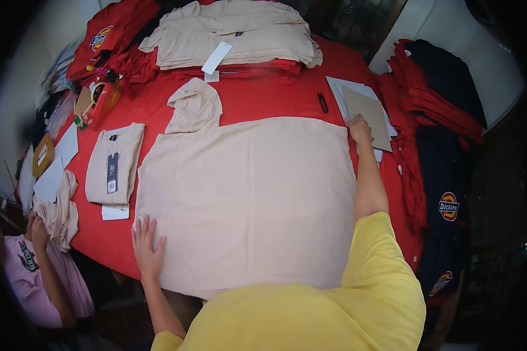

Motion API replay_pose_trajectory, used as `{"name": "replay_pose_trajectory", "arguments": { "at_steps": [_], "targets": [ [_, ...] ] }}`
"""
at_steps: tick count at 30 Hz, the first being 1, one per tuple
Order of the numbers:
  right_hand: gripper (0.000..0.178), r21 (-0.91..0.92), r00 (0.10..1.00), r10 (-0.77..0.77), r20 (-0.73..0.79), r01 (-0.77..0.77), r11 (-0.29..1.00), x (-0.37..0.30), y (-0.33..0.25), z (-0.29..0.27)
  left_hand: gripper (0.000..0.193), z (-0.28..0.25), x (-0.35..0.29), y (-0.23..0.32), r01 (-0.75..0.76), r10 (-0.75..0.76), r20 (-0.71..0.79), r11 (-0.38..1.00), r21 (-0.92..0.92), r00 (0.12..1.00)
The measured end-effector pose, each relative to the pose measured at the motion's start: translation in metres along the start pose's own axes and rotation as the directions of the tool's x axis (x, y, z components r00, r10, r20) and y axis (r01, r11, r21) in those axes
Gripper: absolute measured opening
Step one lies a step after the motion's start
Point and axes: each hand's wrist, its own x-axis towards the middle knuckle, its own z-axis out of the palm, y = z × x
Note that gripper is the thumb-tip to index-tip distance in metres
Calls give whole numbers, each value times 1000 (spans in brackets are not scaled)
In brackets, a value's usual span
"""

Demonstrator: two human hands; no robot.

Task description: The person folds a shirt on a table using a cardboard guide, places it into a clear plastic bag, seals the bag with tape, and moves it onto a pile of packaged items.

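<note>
A cream T-shirt point(257, 199) is spread flat in front of me, one sleeve point(198, 105) stretching toward the far left. My left hand point(149, 247) rests palm down on its left edge, fingers spread. At the far right, a brown cardboard sheet point(369, 114) lies over white sheets point(341, 89). My right hand point(360, 128) has its fingers closed at the cardboard's near left edge; the fingertips are partly hidden. Left of the spread shirt is a folded cream T-shirt point(102, 169) with a dark hang tag point(112, 175), lying partly over white cards point(115, 212).
A cream garment pile point(234, 35) stands at the back of the red-covered table point(263, 96). Red and navy garments point(442, 175) line the right side. A small black tool point(322, 103), tape dispenser point(102, 102) and tape roll point(43, 155) lie about. At left, another person's hands point(37, 231) hold cream cloth.
</note>
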Motion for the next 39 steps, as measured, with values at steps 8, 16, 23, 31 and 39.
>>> {"name": "replay_pose_trajectory", "arguments": {
  "at_steps": [8,16,23,31,39],
  "targets": [
    [40,801,940,-337,-58,246,546,-12,37,-94,55,2,6,-1,-17,17,2,1000,7,1000],
    [51,989,813,-581,34,58,138,-110,24,-151,49,-2,7,-19,25,-28,-1,930,-366,1000],
    [56,739,586,-801,-122,592,321,-250,-78,-118,21,-5,9,-22,235,-341,-293,909,-343,893],
    [57,390,-58,-998,-6,919,-56,-394,-172,65,25,7,12,-34,197,-317,-372,924,-327,873],
    [55,416,-108,-988,109,908,-53,-404,-169,70,27,13,7,-37,199,-320,-383,925,-322,867]
  ]
}}
